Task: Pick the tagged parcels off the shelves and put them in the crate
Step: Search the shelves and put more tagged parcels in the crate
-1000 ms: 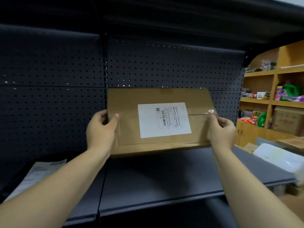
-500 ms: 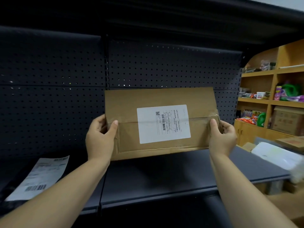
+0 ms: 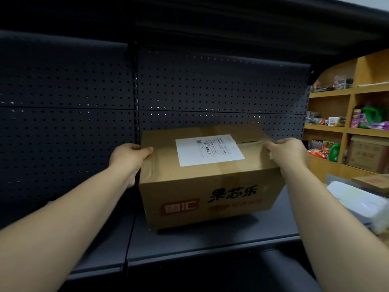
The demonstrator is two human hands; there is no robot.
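Head view: two bare forearms reach forward from the lower corners toward a dark metal shelf [image 3: 210,243].
Box: a brown cardboard box [image 3: 208,186] sits between the hands, tilted so that its top and printed front both show; whether its base rests on the shelf or hangs just above it cannot be told.
Left hand: the left hand [image 3: 129,155] grips the box's upper left edge, thumb curled over onto the top, the other fingers hidden behind the side.
Right hand: the right hand [image 3: 286,152] grips the upper right edge, fingers curled over onto the top by the taped seam.
Label: a white label [image 3: 209,149] with a barcode lies on the box top, between the two hands and touching neither.
Front: black characters and a red logo, blurred.
Backing: a perforated dark panel [image 3: 210,85] stands behind the box.
Far right: wooden shelves [image 3: 328,128] hold bright packets, bottles and a carton.
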